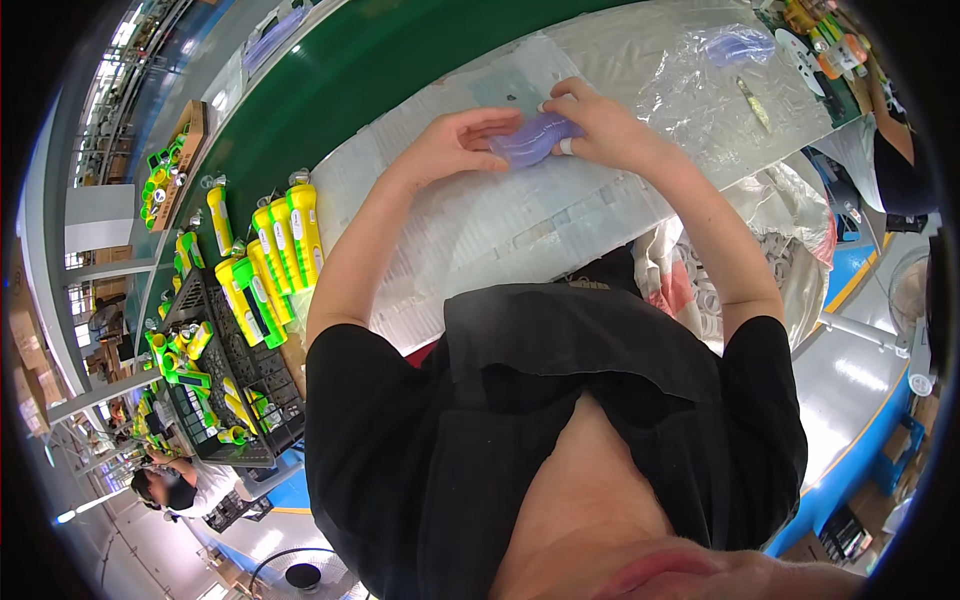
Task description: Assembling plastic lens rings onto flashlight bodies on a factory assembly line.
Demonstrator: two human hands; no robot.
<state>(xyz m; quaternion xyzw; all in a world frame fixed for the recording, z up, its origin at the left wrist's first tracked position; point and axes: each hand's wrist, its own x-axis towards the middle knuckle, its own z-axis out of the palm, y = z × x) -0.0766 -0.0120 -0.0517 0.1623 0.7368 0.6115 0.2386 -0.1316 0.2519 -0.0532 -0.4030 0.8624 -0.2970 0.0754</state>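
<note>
A translucent purple, curved plastic piece (pixel 532 142) lies low over the work surface, between my two hands. My right hand (pixel 604 128) grips its right end, thumb on the near side and fingers bent over the far side. White coverings show on some of those fingertips. At the left end, my left hand (pixel 452 146) has its thumb along the near edge and its fingers along the far edge, with the piece between them. The palm sides of both hands are partly hidden. Beneath them is a worktop (pixel 470 235) covered with clear film and tape.
Several yellow-and-green flashlights (pixel 275 240) stand left of my left arm, beside a black crate (pixel 240 370) holding more. Clear plastic bags (pixel 725 75) with another purple piece lie at the far right. A sack of grey rings (pixel 705 275) is by my right elbow. Other people work nearby.
</note>
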